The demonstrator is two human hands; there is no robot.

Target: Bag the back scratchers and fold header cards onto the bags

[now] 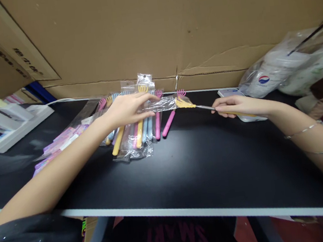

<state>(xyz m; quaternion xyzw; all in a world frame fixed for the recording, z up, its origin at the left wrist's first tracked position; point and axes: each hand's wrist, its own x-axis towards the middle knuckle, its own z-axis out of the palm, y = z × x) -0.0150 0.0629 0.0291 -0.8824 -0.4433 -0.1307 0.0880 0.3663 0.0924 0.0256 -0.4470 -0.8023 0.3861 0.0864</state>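
Note:
My right hand [237, 104] grips the handle of a yellow back scratcher [185, 103], held nearly level with its claw end pointing left. A clear plastic sleeve [163, 104] stretches between that claw end and my left hand [129, 108], whose thumb and fingers close on it. Whether the claws are inside the sleeve's mouth or just touching it, I cannot tell. Beneath and behind my left hand lies a pile of bagged back scratchers [139, 135] in yellow, blue and pink. Two pink back scratchers [169, 124] lie at its right side.
Purple-pink printed packets [64, 141] lie left, partly behind my forearm. A white power strip [16, 127] with plugs sits farther left. At right are a phone [251, 117], partly under my hand, and a bagged cup [272, 69]. Cardboard [151, 29] walls the black table's [202, 170] back.

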